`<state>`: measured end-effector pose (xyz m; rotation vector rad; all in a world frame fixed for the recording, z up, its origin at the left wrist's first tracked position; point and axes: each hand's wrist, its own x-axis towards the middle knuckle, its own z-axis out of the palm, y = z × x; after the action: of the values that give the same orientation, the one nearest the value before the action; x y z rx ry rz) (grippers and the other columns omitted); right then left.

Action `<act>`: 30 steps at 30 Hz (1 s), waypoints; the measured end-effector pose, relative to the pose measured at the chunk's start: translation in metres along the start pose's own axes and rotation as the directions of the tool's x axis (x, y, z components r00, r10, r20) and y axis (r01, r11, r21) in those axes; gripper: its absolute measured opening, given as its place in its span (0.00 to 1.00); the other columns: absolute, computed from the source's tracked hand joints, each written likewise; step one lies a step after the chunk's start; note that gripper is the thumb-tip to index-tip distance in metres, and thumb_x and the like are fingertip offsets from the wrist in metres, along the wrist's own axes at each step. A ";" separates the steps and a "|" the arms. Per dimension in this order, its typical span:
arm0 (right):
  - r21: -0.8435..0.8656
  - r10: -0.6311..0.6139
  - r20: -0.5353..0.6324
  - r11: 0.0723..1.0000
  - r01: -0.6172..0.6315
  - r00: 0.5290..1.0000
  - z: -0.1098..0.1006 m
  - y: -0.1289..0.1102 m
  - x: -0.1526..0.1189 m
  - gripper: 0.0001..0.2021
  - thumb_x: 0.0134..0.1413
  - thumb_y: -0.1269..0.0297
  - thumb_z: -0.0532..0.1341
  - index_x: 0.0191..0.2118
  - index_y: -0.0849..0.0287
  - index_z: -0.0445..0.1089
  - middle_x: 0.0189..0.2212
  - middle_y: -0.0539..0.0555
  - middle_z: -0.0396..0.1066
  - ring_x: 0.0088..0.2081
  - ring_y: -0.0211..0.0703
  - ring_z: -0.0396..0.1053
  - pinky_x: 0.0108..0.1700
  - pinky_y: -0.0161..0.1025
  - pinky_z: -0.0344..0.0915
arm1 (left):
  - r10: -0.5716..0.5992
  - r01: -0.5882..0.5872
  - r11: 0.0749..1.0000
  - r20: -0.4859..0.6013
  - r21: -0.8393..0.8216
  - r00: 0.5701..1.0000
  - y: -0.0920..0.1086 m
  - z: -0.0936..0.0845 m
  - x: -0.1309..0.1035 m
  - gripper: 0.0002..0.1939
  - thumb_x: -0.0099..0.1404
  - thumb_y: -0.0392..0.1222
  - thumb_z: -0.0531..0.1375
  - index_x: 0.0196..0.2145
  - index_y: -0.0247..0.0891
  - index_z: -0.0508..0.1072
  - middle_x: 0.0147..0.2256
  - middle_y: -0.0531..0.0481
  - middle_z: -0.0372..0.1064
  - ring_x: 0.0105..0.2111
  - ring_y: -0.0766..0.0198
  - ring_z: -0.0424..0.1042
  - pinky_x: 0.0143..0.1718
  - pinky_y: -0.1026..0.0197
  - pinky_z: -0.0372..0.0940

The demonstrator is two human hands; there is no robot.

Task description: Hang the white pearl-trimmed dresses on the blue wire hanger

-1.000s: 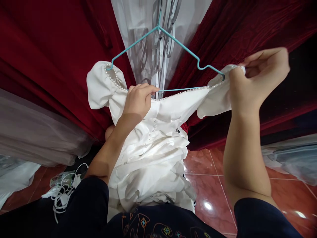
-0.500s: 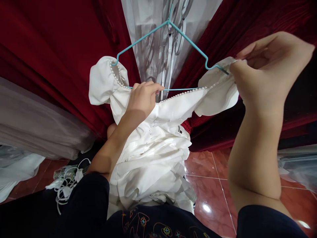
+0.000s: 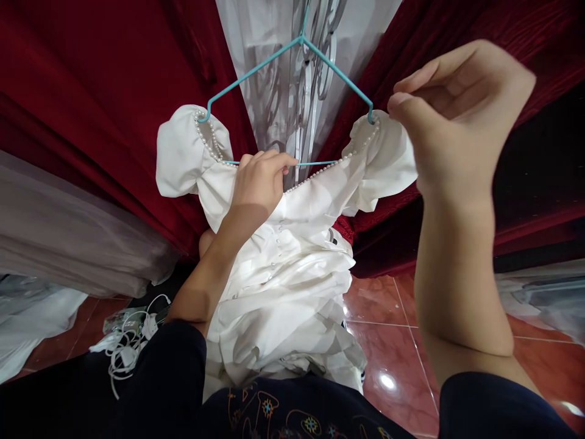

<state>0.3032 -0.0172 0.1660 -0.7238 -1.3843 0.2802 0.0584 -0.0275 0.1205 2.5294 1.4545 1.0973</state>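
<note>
A white dress [image 3: 292, 268] with puff sleeves and a pearl-edged neckline hangs from a thin turquoise hanger [image 3: 256, 75]. My left hand [image 3: 261, 183] is closed on the middle of the neckline, beside the hanger's lower bar; its fingertips are partly hidden. Both shoulder ends of the hanger sit in the sleeve openings. Just above the right puff sleeve [image 3: 395, 152], my right hand [image 3: 457, 116] is raised with curled fingers, a small gap between thumb and forefinger, and nothing in it.
Dark red curtains [image 3: 114, 91] hang on both sides. Between them stands a whitish ornate metal frame [image 3: 304, 103]. White cables [image 3: 125, 347] lie in a tangle at lower left, and pale sheer fabric [image 3: 77, 213] hangs above. Reddish tiles [image 3: 388, 347] cover the floor.
My right hand has let go of the right sleeve and moved left and up from it. That sleeve has settled over the hanger's end. The left hand keeps its hold on the neckline.
</note>
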 end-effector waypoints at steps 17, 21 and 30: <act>-0.490 -0.246 0.350 0.775 0.400 0.904 0.044 0.055 -0.092 0.19 0.71 0.62 0.55 0.63 0.53 0.68 0.53 0.57 0.77 0.55 0.55 0.72 0.61 0.56 0.63 | 0.174 -0.108 0.980 -0.459 0.166 0.872 -0.018 -0.014 -0.012 0.13 0.83 0.44 0.52 0.56 0.48 0.74 0.58 0.47 0.71 0.61 0.54 0.69 0.64 0.46 0.64; -0.511 -0.220 0.325 0.777 0.367 0.920 0.045 0.058 -0.094 0.20 0.68 0.63 0.57 0.62 0.48 0.72 0.51 0.56 0.76 0.54 0.55 0.73 0.61 0.59 0.63 | 0.021 0.166 0.958 -0.639 0.232 0.769 -0.047 -0.043 -0.011 0.20 0.78 0.55 0.64 0.59 0.43 0.67 0.57 0.44 0.64 0.61 0.52 0.63 0.66 0.42 0.56; -0.477 -0.149 0.263 0.839 0.262 0.953 0.040 0.050 -0.083 0.13 0.71 0.61 0.57 0.51 0.48 0.78 0.44 0.56 0.77 0.47 0.52 0.72 0.56 0.57 0.64 | -0.218 0.210 0.975 -0.493 -0.071 0.843 -0.068 -0.081 0.007 0.14 0.68 0.19 0.60 0.38 0.36 0.78 0.35 0.59 0.73 0.37 0.71 0.71 0.39 0.61 0.64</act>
<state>0.2600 -0.0155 0.0707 -0.9867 -1.7583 -0.1998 -0.0376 -0.0085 0.1622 2.0831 1.7643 1.7974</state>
